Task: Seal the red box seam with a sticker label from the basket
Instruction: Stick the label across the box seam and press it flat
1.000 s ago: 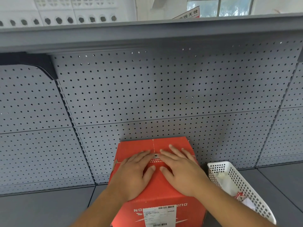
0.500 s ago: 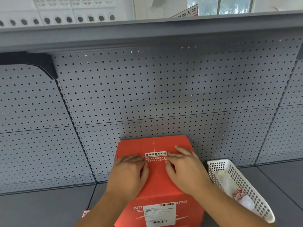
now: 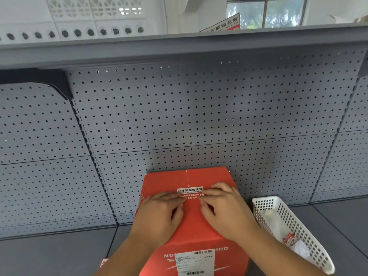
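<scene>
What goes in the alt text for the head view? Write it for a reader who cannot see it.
Two bare hands, left hand and right hand, press flat on a red box, fingertips at the ends of a sticker label laid across its top seam. A white basket stands to the box's right on a grey shelf backed by pegboard.

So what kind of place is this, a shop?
Probably a shop aisle or stockroom: grey pegboard shelving, a red box bearing a barcode shipping label, and a white basket of stickers.
</scene>
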`<action>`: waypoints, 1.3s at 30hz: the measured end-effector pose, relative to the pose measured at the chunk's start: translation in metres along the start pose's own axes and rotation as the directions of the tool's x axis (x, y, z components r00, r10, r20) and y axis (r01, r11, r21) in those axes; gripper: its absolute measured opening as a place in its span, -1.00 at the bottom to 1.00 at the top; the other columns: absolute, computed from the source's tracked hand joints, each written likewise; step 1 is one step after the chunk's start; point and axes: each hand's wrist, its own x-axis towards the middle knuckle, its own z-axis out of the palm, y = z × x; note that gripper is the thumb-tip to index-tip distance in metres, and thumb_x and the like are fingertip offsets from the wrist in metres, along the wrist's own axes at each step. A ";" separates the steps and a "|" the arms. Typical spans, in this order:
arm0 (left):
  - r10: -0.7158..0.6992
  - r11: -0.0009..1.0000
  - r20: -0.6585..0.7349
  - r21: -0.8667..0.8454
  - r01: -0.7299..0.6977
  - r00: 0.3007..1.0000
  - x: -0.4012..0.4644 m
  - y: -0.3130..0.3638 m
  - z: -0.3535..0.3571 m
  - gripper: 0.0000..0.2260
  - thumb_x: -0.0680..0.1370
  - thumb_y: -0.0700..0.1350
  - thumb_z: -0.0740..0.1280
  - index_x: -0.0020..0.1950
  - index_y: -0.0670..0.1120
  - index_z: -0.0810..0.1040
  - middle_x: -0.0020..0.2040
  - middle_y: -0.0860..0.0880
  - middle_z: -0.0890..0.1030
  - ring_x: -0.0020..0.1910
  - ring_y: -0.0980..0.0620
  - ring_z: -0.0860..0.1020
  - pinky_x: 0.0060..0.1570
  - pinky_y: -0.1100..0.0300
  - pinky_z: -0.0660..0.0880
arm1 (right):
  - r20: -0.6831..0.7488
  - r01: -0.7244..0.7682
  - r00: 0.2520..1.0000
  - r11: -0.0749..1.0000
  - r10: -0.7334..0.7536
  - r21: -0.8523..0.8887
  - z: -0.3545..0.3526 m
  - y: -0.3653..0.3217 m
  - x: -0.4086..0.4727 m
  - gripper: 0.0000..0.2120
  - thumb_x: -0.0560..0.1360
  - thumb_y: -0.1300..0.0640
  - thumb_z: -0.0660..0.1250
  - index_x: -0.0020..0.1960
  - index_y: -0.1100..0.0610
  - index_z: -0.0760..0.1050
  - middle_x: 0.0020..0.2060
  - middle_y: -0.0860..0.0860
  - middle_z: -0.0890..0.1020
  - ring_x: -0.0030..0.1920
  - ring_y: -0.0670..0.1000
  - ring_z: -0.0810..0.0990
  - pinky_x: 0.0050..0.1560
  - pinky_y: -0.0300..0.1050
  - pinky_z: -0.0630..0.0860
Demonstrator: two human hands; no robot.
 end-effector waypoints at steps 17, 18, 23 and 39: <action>0.002 1.000 0.047 -0.006 -0.001 0.999 0.001 0.005 -0.005 -0.54 0.59 0.17 0.13 0.48 0.16 0.42 0.52 0.16 0.43 0.47 0.09 0.39 0.40 0.01 0.31 | 0.100 -0.019 0.995 0.999 0.015 0.039 0.000 0.000 0.002 -0.53 0.57 -0.21 0.10 0.42 -0.09 0.42 0.42 -0.22 0.46 0.48 -0.09 0.29 0.49 0.06 0.26; 0.014 1.000 0.122 0.004 -0.015 0.992 0.003 0.004 -0.005 -0.48 0.61 0.22 0.09 0.57 0.19 0.27 0.60 0.18 0.27 0.56 0.11 0.24 0.49 0.04 0.17 | 0.176 -0.005 0.984 0.999 -0.002 0.041 -0.002 -0.001 0.004 -0.45 0.58 -0.27 0.03 0.53 -0.14 0.26 0.51 -0.28 0.28 0.57 -0.12 0.10 0.56 0.03 0.07; 0.038 0.996 0.301 0.061 -0.059 0.953 0.014 0.002 -0.006 -0.42 0.61 0.32 -0.02 0.62 0.26 0.01 0.66 0.21 0.03 0.63 0.18 -0.06 0.55 0.12 -0.12 | 0.401 -0.025 0.916 0.999 0.034 -0.027 0.001 0.001 0.014 -0.30 0.54 -0.41 -0.20 0.62 -0.15 -0.06 0.60 -0.27 -0.01 0.58 -0.19 -0.18 0.58 0.11 -0.21; -0.182 0.975 0.199 0.164 0.150 0.963 0.009 0.006 -0.002 -0.33 0.57 0.36 -0.04 0.64 0.11 0.14 0.64 0.15 0.19 0.61 0.11 0.12 0.54 0.05 0.01 | 0.218 -0.154 0.964 0.988 0.151 -0.004 0.005 0.000 0.010 -0.39 0.60 -0.25 -0.02 0.57 0.00 0.24 0.57 -0.08 0.30 0.58 -0.03 0.13 0.55 -0.06 -0.06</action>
